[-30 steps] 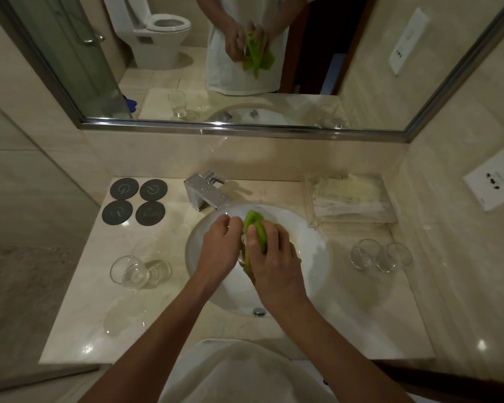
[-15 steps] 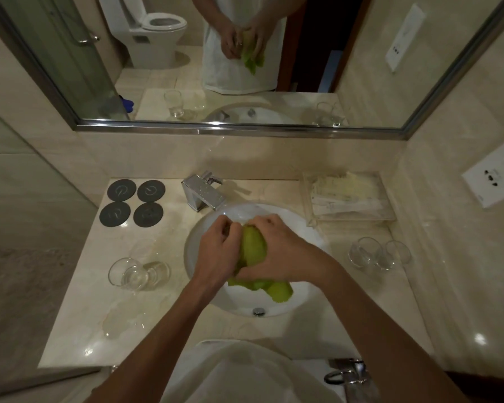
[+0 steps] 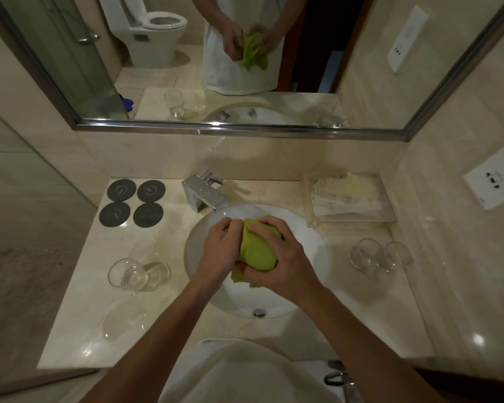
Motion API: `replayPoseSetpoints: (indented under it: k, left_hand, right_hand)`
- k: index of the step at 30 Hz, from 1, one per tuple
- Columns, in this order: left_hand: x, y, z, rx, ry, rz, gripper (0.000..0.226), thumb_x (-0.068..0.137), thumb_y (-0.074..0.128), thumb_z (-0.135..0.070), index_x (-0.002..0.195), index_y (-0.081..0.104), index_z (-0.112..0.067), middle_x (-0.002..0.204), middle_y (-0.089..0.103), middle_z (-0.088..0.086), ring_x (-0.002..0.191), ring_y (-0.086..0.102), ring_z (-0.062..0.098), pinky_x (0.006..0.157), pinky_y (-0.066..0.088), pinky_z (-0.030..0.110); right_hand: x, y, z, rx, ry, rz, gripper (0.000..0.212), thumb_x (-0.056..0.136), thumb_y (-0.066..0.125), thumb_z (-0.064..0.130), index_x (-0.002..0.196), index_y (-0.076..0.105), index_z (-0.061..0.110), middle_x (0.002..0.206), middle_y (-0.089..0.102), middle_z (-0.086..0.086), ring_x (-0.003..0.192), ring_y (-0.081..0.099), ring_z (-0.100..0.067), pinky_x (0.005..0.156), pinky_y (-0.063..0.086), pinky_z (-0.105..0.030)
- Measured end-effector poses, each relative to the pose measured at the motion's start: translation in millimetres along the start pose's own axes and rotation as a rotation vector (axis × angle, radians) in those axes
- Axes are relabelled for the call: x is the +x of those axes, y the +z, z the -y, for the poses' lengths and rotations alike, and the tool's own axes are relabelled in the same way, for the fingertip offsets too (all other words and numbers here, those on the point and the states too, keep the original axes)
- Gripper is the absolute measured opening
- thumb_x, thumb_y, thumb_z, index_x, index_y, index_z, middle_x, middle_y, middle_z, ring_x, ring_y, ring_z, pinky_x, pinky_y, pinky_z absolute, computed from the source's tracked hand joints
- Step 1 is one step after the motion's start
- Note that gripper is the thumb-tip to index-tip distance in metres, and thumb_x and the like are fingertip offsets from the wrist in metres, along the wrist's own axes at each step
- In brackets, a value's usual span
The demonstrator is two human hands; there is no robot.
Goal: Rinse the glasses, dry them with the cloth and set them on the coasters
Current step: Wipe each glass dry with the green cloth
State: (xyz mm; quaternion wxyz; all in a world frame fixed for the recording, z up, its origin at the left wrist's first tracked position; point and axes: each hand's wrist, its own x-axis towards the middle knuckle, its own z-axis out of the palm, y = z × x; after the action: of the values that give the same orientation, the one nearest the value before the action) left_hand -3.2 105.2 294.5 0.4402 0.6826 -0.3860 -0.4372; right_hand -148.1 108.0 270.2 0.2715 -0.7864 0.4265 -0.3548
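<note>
Marble counter [image 3: 79, 321], white sink [image 3: 312, 237] below my view. I've got both hands over the basin so drips fall in — right hand [image 3: 277, 263] curled round the green cloth [image 3: 256, 248], left hand [image 3: 220, 251] gripping beside it; the glass inside is hidden. Four coasters [image 3: 132, 203] wait bare, back left.

No readable text from where I sit.

I see pale curved marks on the four dark coasters [image 3: 132, 203] at the upper left of the counter, but I cannot read them as letters. The packets in the clear tray [image 3: 350, 200] at upper right carry print too small and blurred for me to make out.
</note>
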Motion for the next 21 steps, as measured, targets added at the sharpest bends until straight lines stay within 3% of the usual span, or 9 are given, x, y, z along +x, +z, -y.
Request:
replayPoseSetpoints:
  k: [5, 9, 14, 16, 18, 21]
  left_hand:
    - [-2, -5, -6, 0.008, 0.186, -0.016, 0.024, 0.095, 0.052, -0.022, 0.075, 0.055, -0.01, 0.068, 0.053, -0.001, 0.058, 0.047, 0.0, 0.054, 0.04, 0.014]
    - [-2, -7, -12, 0.014, 0.311, 0.03, 0.02, 0.091, 0.05, -0.031, 0.081, 0.059, -0.016, 0.073, 0.06, -0.004, 0.068, 0.055, 0.006, 0.064, 0.047, 0.024]
    - [0, -9, -13, -0.039, 0.366, 0.076, 0.022, 0.092, 0.047, -0.025, 0.083, 0.057, -0.008, 0.074, 0.059, 0.004, 0.069, 0.053, 0.007, 0.065, 0.045, 0.022]
    - [2, -9, -11, -0.073, 0.336, 0.107, 0.024, 0.092, 0.045, -0.025, 0.084, 0.055, -0.005, 0.075, 0.056, 0.009, 0.072, 0.052, 0.01, 0.068, 0.046, 0.029]
    - [5, -10, -11, -0.102, 0.286, 0.136, 0.024, 0.091, 0.043, -0.025, 0.083, 0.054, -0.005, 0.074, 0.054, 0.006, 0.073, 0.052, 0.012, 0.07, 0.047, 0.032]
    - [10, -12, -13, -0.082, 0.232, 0.164, 0.029, 0.088, 0.042, -0.027, 0.081, 0.053, -0.002, 0.07, 0.052, -0.003, 0.069, 0.048, 0.009, 0.066, 0.043, 0.026]
  right_hand:
    - [11, -9, 10, 0.397, 0.329, 0.069, 0.058, 0.071, 0.079, 0.044, 0.124, 0.058, 0.036, 0.116, 0.062, 0.016, 0.105, 0.062, -0.009, 0.086, 0.056, -0.03]
    - [11, -8, 14, 0.837, 0.538, 0.026, 0.056, 0.069, 0.081, 0.039, 0.121, 0.062, 0.032, 0.116, 0.068, 0.001, 0.104, 0.067, -0.019, 0.081, 0.058, -0.037]
    - [6, 2, 29, 0.699, 0.401, -0.091, 0.067, 0.066, 0.084, 0.032, 0.125, 0.053, 0.025, 0.116, 0.061, 0.014, 0.103, 0.064, -0.009, 0.081, 0.057, -0.029]
    - [4, 8, 27, 0.575, 0.314, -0.151, 0.068, 0.068, 0.084, 0.033, 0.127, 0.05, 0.024, 0.119, 0.058, 0.015, 0.109, 0.061, -0.011, 0.086, 0.054, -0.025]
    - [3, 11, 23, 0.438, 0.214, -0.163, 0.07, 0.07, 0.084, 0.032, 0.129, 0.047, 0.028, 0.126, 0.053, 0.008, 0.116, 0.056, -0.013, 0.093, 0.049, -0.022]
    - [1, 11, 14, 0.216, 0.03, -0.101, 0.076, 0.073, 0.083, 0.032, 0.135, 0.04, 0.029, 0.14, 0.037, -0.001, 0.128, 0.042, 0.001, 0.098, 0.043, -0.014]
